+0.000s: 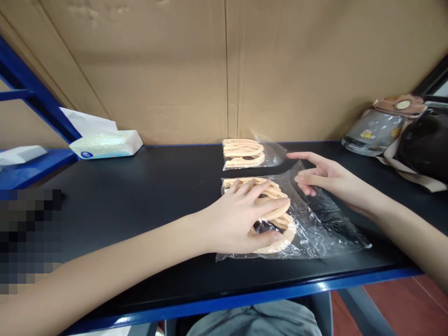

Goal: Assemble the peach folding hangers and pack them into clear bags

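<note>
My left hand [241, 217] lies flat with its fingers spread on a clear plastic bag [315, 233]. Inside that bag are beige curved, loop-shaped pieces [276, 210], partly hidden under the hand; their material is not clear. My right hand [322, 175] hovers at the bag's upper right edge. Its index finger stretches out toward a second clear bag, the thumb is apart from it, and the other fingers curl. Similar flat beige pieces [243, 153] fill the second, smaller-looking bag, which lies behind the first.
A tissue pack [107, 143] stands at the back left. At the back right are a clear bottle with a brown lid [378, 123] and a strap, beside a dark glossy object [427, 144]. Brown cardboard [168, 70] walls the back of the black table [140, 196], which has a blue front edge.
</note>
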The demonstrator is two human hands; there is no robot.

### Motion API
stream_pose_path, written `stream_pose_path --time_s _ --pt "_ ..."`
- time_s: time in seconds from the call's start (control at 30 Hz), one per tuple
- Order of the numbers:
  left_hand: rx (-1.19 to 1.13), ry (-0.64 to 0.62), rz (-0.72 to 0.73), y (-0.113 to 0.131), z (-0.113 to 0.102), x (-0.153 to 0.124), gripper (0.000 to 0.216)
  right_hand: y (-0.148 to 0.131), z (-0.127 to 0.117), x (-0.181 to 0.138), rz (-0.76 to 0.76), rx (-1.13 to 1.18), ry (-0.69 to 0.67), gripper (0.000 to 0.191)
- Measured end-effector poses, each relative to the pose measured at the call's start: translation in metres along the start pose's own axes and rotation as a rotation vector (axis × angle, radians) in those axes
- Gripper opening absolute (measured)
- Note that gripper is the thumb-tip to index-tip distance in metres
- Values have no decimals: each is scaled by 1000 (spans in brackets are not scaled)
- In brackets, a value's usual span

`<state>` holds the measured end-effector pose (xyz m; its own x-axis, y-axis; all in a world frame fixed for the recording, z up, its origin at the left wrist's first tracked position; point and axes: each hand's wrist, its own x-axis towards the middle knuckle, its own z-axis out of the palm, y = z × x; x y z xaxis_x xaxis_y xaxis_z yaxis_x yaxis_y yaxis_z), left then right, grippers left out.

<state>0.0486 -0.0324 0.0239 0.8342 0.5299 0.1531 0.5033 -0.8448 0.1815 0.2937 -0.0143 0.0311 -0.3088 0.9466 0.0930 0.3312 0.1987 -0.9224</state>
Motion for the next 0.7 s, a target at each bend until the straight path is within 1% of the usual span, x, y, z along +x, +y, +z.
stream_pose_path --time_s 0.17,0.33,0.43,0.5,0.6,0.7 --pt "-2 13 44 4 4 8 57 2 3 -1 -60 17 -12 52" --pt "-7 98 102 7 7 12 54 2 6 -1 -45 25 -9 53" --pt "10 128 154 10 9 16 47 2 1 0 -34 -75 25 48" --pt "22 133 161 12 10 19 48 3 -6 1 -28 -184 29 47" --pt "34 140 152 14 11 23 49 4 -15 0 -30 -283 6 48" --pt "35 149 144 14 11 25 47 5 -19 -1 10 -303 -32 53"
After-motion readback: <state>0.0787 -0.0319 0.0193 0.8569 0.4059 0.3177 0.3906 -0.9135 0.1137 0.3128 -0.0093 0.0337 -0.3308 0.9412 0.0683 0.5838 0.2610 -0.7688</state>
